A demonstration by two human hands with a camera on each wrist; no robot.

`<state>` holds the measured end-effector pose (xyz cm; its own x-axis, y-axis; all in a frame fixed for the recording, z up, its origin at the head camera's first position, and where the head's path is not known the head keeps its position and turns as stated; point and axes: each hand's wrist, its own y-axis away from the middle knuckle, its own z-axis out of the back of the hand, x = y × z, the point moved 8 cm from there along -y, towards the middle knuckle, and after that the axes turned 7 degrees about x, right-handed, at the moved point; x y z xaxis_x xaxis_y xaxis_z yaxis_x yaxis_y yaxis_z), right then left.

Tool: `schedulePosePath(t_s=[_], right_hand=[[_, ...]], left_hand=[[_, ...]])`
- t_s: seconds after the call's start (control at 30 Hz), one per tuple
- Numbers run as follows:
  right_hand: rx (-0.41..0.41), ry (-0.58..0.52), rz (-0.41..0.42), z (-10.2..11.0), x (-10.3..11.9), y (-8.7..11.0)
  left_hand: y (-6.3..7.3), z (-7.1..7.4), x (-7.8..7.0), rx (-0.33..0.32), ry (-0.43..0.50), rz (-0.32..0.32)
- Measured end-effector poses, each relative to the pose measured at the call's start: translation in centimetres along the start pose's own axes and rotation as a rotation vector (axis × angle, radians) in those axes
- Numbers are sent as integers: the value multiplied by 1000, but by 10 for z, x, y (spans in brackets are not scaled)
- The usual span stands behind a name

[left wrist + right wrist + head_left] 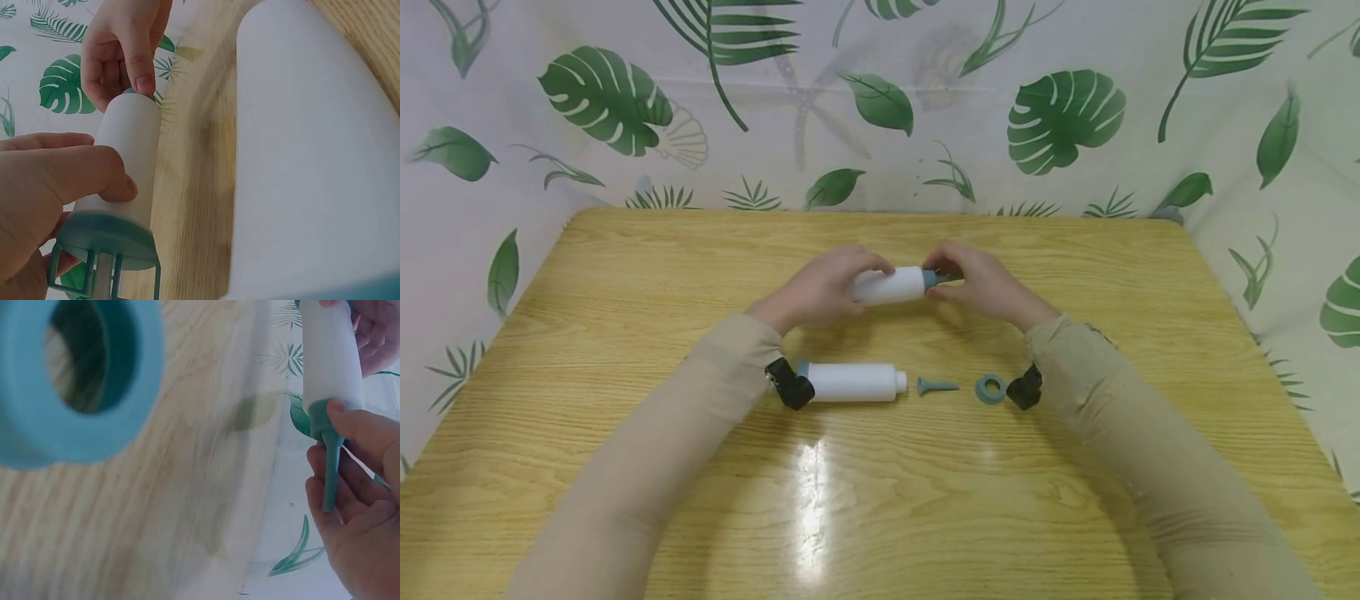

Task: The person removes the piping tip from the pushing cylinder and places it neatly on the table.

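My left hand (822,287) grips a white bottle (901,285), held almost level above the far part of the table. On its right end sits a teal collar with a long thin nozzle (332,469); my right hand (983,285) pinches the collar between thumb and fingers. The left wrist view shows a teal end piece (106,236) with open, cage-like bars at the bottle's other end. Nearer me lies a second white bottle (852,382), its bare neck pointing right. Beside that neck are a loose teal nozzle (938,386) and a teal ring (991,388).
The wooden table (895,500) runs back to a white cloth (955,50) with green leaf prints. The loose bottle, nozzle and ring lie in a row between my forearms, with black wrist cameras (790,385) close above the row's two ends.
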<state>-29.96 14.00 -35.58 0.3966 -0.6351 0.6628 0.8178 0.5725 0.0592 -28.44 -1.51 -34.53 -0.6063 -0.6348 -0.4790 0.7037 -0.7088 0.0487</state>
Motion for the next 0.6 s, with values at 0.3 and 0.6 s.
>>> schedulePosePath(t_s=[0.3, 0.6], right_hand=[[4, -115, 67, -2, -1, 7], [6, -209, 45, -2, -4, 10]], left_hand=[[6, -1, -5, 3, -55, -30], [7, -3, -5, -23, -88, -20]])
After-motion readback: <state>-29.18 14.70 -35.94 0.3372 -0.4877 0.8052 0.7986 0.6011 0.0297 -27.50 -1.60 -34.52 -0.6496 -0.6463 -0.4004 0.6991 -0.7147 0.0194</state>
